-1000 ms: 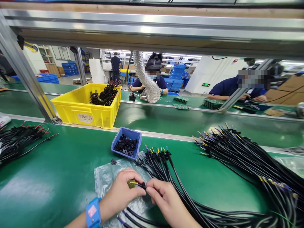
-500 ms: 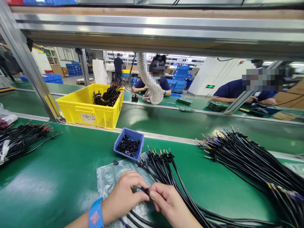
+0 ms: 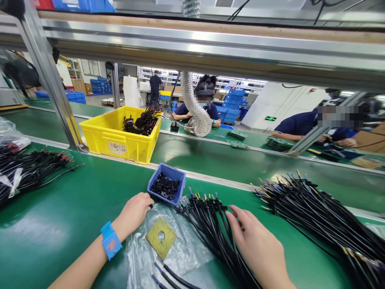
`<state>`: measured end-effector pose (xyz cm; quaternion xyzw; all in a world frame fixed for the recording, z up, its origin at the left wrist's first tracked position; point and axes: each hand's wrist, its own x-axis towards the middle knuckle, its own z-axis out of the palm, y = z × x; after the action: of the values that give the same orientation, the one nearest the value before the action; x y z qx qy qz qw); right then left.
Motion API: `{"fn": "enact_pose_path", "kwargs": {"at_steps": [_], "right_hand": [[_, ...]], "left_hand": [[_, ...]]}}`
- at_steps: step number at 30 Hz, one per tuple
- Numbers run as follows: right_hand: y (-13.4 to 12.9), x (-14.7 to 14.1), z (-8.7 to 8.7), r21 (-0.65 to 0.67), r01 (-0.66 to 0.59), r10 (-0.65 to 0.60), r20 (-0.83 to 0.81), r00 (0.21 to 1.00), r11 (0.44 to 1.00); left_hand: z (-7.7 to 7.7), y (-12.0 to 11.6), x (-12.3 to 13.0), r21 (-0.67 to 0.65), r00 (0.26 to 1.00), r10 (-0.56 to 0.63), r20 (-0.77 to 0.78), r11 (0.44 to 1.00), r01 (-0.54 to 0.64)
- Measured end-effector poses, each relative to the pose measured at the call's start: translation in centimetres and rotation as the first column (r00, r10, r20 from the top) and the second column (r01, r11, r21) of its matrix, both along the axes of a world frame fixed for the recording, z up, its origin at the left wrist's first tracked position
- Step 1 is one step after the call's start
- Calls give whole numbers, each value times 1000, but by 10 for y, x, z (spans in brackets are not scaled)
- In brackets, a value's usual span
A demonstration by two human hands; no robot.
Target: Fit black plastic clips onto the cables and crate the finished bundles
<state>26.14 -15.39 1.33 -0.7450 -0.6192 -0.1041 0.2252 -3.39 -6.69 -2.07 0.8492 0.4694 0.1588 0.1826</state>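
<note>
My left hand (image 3: pixel 138 209), with a blue wristband, is closed at the left of the small blue bin. Its fingertips pinch a small black part (image 3: pixel 151 206), mostly hidden by the fingers. Several like parts (image 3: pixel 165 186) fill the bin. Fingers apart, my right hand (image 3: pixel 257 241) is at the right side of a bundle of black cables (image 3: pixel 207 220) with bare coloured wire ends and black pieces fitted near them. Between my hands a yellowish square plate with a hole (image 3: pixel 161 239) lies on a clear plastic bag (image 3: pixel 138 257). Loose cable ends (image 3: pixel 171 275) lie below it.
A yellow crate (image 3: pixel 120 138) of black cables stands behind the blue bin (image 3: pixel 182 188). Larger cable bundles lie at far right (image 3: pixel 319 212) and far left (image 3: pixel 27 168). A metal frame (image 3: pixel 210 50) crosses overhead. Co-workers sit across the green bench (image 3: pixel 75 224).
My hands have parted from the cable end they held together. The left went up-left to a small black part; the right moved to the cable bundle. The square plate is now uncovered.
</note>
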Motion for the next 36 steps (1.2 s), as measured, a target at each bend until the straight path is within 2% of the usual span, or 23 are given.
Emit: {"fn": "enact_pose_path", "kwargs": {"at_steps": [1, 2, 4, 5, 6, 8, 10, 13, 15, 17, 20, 22, 24, 27, 29, 33, 36], "right_hand": [[-6, -13, -4, 52, -145, 145, 20, 989, 988], [-14, -27, -9, 68, -320, 319, 24, 947, 945], [-27, -54, -25, -62, -625, 624, -37, 781, 778], [-33, -64, -34, -144, -706, 704, -74, 706, 693], [-36, -73, -42, -219, -747, 749, -93, 656, 627], [-39, -82, -56, -322, -761, 777, -111, 620, 562], [-38, -84, -61, -380, -753, 753, -186, 631, 537], [-33, -84, -52, -396, -769, 644, -422, 638, 502], [-30, -85, -43, -358, -774, 547, -557, 626, 522], [-27, -84, -36, -304, -747, 451, -643, 619, 591], [-24, -82, -35, -231, -668, 401, -647, 649, 708], [-22, -80, -39, -190, -635, 435, -581, 688, 749], [-21, -79, -45, -168, -611, 484, -467, 740, 773], [-21, -80, -51, -168, -578, 528, -263, 807, 799], [-21, -81, -54, -165, -569, 545, -168, 821, 806], [-20, -81, -54, -118, -571, 556, -135, 820, 813], [-20, -82, -52, -124, -574, 557, -149, 817, 809]], "left_hand": [[0, 0, 0, -9, 1000, 8, 11, 1000, -8], [1, 0, 0, -17, 999, 18, 32, 1000, -17], [3, -1, 0, -34, 996, 32, 79, 999, -29], [5, -1, -1, -45, 995, 30, 94, 999, -26], [6, -2, -1, -61, 995, 19, 100, 998, -13], [7, -3, -2, -101, 997, -16, 81, 995, 24], [8, -4, -3, -129, 998, -37, 52, 991, 44], [7, -4, -2, -119, 1000, -20, 20, 993, 23], [7, -4, -2, -100, 1000, -2, 22, 995, 5], [7, -5, -1, -84, 999, 8, 43, 996, -4], [7, -7, 2, -42, 996, 82, 40, 996, -81], [5, -9, 5, -11, 987, 159, -8, 987, -159], [4, -11, 8, -3, 979, 194, -57, 981, -195], [3, -13, 11, -19, 986, 155, -69, 988, -156], [5, -14, 11, -30, 991, 118, -67, 992, -121], [12, -13, 6, -14, 997, 59, -45, 998, -60], [10, -10, 2, 35, 995, -97, -14, 995, 98]]}}
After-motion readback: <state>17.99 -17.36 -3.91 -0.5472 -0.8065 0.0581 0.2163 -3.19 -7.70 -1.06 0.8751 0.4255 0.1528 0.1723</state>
